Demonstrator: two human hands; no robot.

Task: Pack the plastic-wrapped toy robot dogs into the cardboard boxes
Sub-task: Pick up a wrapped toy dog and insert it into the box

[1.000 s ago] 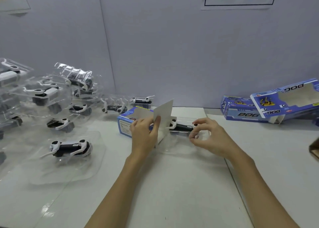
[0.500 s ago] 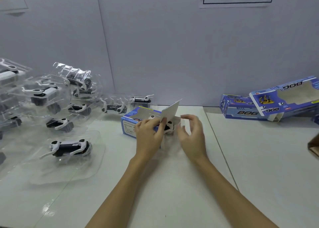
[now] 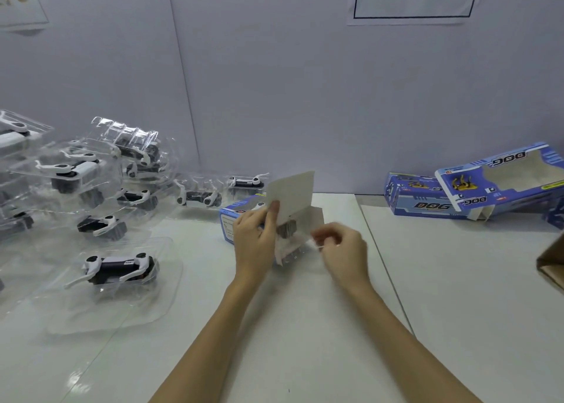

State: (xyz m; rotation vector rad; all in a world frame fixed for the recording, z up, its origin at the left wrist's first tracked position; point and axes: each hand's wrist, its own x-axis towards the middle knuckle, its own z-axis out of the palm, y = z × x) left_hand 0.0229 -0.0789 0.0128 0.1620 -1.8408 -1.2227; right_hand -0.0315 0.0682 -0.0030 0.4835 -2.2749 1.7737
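Observation:
A blue cardboard box (image 3: 229, 217) lies on the white table, its open end towards me and its white flap (image 3: 293, 193) standing up. My left hand (image 3: 255, 237) grips the box at that end, thumb on the flap. A plastic-wrapped toy dog (image 3: 287, 229) sits mostly inside, with a grey part and the clear plastic edge sticking out. My right hand (image 3: 344, 249) is just right of the opening, blurred, its fingers pinched at the plastic's edge.
Several wrapped toy dogs are piled at the left, the nearest one (image 3: 118, 269) lying alone. Two blue boxes (image 3: 419, 201) (image 3: 503, 179) rest against the wall at the right. A brown carton corner (image 3: 553, 264) pokes in at the right edge.
The toy dog has slid from the right into the box, with only its end still showing. My right hand followed it in, then drew back a little with its fingers curled. The flap stays raised.

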